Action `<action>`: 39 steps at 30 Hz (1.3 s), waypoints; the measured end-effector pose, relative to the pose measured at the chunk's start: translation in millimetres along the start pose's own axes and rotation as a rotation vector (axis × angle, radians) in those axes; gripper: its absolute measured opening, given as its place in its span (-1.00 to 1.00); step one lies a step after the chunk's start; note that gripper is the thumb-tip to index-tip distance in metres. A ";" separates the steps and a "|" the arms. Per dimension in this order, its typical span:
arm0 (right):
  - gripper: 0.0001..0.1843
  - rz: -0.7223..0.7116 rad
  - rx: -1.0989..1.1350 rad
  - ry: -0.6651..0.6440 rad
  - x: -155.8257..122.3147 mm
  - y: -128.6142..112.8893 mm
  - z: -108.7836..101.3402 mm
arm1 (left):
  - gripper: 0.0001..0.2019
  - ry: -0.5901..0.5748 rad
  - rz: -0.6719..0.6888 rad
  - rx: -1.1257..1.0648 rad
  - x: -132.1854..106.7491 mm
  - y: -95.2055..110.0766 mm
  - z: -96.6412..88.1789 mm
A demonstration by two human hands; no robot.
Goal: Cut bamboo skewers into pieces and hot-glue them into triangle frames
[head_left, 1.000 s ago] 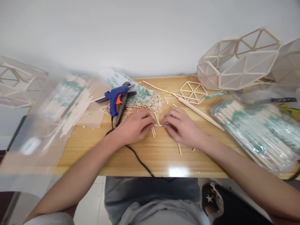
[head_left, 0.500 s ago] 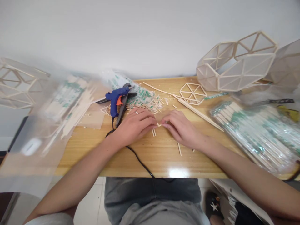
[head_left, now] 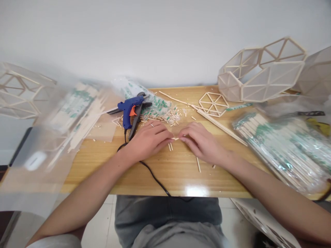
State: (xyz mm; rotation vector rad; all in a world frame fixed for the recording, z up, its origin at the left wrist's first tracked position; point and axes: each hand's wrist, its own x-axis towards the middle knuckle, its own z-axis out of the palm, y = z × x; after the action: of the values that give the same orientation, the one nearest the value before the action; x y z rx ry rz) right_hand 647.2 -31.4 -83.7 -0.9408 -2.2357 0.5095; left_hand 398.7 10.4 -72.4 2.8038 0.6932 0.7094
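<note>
Over the middle of the wooden table, my left hand (head_left: 153, 138) and my right hand (head_left: 200, 142) face each other with fingertips pinched. Small pale wooden sticks (head_left: 176, 138) show in the narrow gap between them, held from both sides; the fingers hide most of their length. Two short sticks (head_left: 170, 146) lie just below the left fingertips. Another loose stick (head_left: 198, 164) lies under my right hand. Left of my left hand rests a blue glue gun (head_left: 128, 107) with an orange trigger, across black-handled pliers (head_left: 135, 121).
Stick offcuts (head_left: 173, 116) spill from a printed plastic bag (head_left: 155, 103) at the back. A hexagonal stick frame (head_left: 213, 104) and long sticks (head_left: 222, 126) lie right. Bagged sticks (head_left: 279, 151) fill the right side. Larger frames (head_left: 271, 81) stand behind. A black cord (head_left: 155, 177) crosses the front.
The sticks between my fingertips went from a bent V shape to nearly in line. Both hands stay in almost the same place. A foot in a slipper at lower right has mostly left view.
</note>
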 end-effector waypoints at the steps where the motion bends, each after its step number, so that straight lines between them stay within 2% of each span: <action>1: -0.92 0.003 -0.008 0.002 0.1 -0.3 0.0 | -0.85 -0.002 -0.002 0.002 -0.1 -0.1 -0.7; 13: -0.90 -0.024 -0.021 0.038 -0.5 -1.2 0.2 | -0.86 -0.008 -0.038 -0.001 -0.7 -0.1 -4.2; 22: -0.87 -0.085 -0.010 0.015 -0.6 1.2 1.6 | -0.87 -0.003 -0.022 0.005 -1.0 -0.2 -1.7; 39: -0.84 -0.070 0.057 -0.027 1.9 0.0 -3.3 | -0.88 0.020 -0.024 0.029 -2.0 1.2 -0.6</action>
State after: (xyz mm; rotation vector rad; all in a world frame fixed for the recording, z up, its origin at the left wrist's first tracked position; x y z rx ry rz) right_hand 648.4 -29.7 -80.6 -0.8288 -2.2572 0.5541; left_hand 397.3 8.4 -72.4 2.8131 0.7448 0.7301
